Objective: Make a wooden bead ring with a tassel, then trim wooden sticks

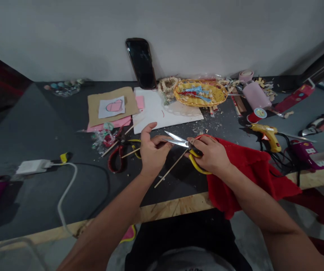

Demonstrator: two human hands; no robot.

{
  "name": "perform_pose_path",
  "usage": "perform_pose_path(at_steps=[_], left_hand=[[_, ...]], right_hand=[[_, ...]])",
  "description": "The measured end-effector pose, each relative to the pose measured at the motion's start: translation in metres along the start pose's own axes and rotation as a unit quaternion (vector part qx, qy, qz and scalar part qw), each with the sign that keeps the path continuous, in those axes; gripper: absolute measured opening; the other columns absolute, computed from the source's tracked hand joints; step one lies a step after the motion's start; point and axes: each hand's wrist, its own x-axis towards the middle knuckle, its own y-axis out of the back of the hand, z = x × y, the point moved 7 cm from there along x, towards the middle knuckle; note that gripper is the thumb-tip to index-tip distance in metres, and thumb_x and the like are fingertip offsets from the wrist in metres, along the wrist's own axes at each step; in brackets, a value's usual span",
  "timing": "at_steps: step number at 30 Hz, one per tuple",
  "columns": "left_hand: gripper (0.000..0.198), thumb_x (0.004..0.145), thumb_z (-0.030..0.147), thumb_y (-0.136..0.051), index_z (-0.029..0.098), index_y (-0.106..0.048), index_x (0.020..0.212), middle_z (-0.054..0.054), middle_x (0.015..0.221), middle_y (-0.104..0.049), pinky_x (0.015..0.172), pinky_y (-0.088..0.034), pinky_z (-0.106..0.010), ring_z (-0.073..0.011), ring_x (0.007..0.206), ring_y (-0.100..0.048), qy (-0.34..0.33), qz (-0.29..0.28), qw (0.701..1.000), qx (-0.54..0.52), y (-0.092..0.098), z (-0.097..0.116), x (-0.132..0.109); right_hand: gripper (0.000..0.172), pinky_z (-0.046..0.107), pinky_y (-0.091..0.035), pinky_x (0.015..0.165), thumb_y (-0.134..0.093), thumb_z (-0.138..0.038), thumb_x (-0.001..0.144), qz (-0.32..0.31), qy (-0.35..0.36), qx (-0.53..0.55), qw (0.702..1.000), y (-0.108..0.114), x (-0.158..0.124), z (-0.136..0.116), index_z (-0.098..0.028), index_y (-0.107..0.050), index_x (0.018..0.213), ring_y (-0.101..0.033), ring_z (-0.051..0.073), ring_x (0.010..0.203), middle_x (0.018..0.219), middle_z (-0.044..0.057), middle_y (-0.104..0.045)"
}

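Observation:
My right hand (214,156) grips yellow-and-black-handled scissors (180,140), their blades parted and aimed left. At the blade tips, my left hand (154,156) pinches with its thumb and a finger; another finger points up. Whatever lies in that pinch is too small to make out. A thin wooden stick (170,169) slants on the dark table below the blades. Red cloth (243,173) lies under my right wrist and hangs over the front edge. Left of my left hand are red-handled pliers (116,158), partly covered by sticks and plastic wrap.
A phone (141,62) leans against the wall. Behind my hands are a white board (153,113), a yellow wicker basket (201,98) and brown paper (94,105). A yellow glue gun (267,137) and red thread spool (255,116) lie right. A white charger (35,166) trails its cable leftward.

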Motion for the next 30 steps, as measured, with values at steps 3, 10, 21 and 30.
perform_pose_path(at_steps=[3, 10, 21, 30], left_hand=[[0.068, 0.065, 0.021, -0.079, 0.021, -0.043, 0.122, 0.004, 0.072, -0.07, 0.065, -0.055, -0.024, -0.0139, 0.065, -0.069, 0.001, -0.004, 1.0, -0.001, 0.0, -0.002, 0.001], [0.066, 0.063, 0.026, -0.083, 0.021, -0.046, 0.118, 0.005, 0.069, -0.068, 0.066, -0.056, -0.024, -0.015, 0.067, -0.069, 0.006, 0.003, 1.0, 0.007, 0.001, -0.003, 0.002], [0.013, 0.079, 0.024, -0.063, 0.024, -0.075, 0.082, -0.007, 0.082, -0.075, 0.086, -0.048, -0.044, -0.0268, 0.086, -0.062, -0.145, -0.145, 0.918, 0.338, -0.009, -0.005, 0.011], [0.023, 0.084, 0.021, -0.055, 0.023, -0.077, 0.092, -0.009, 0.085, -0.074, 0.084, -0.042, -0.046, -0.0281, 0.084, -0.058, -0.181, -0.176, 0.871, 0.421, -0.019, -0.013, 0.014]], right_hand=[[0.049, 0.032, -0.053, 0.075, -0.065, -0.051, 0.085, -0.007, -0.012, -0.015, 1.0, 0.001, -0.001, 0.0, -0.023, -0.066, 0.125, -0.067, 0.023, 0.09, 0.102, 0.007, -0.071], [0.046, 0.027, -0.051, 0.069, -0.061, -0.054, 0.087, 0.013, -0.032, 0.021, 0.999, 0.002, -0.001, 0.004, -0.024, -0.066, 0.122, -0.069, 0.021, 0.091, 0.102, 0.006, -0.074], [0.046, 0.028, -0.049, 0.065, -0.061, -0.059, 0.084, 0.067, -0.094, 0.155, 0.981, 0.005, 0.005, 0.033, -0.02, -0.065, 0.109, -0.06, 0.018, 0.072, 0.08, 0.004, -0.063], [0.048, 0.029, -0.05, 0.065, -0.062, -0.056, 0.085, 0.06, -0.088, 0.175, 0.979, 0.0, 0.005, 0.033, -0.018, -0.065, 0.113, -0.059, 0.018, 0.073, 0.081, 0.005, -0.063]])
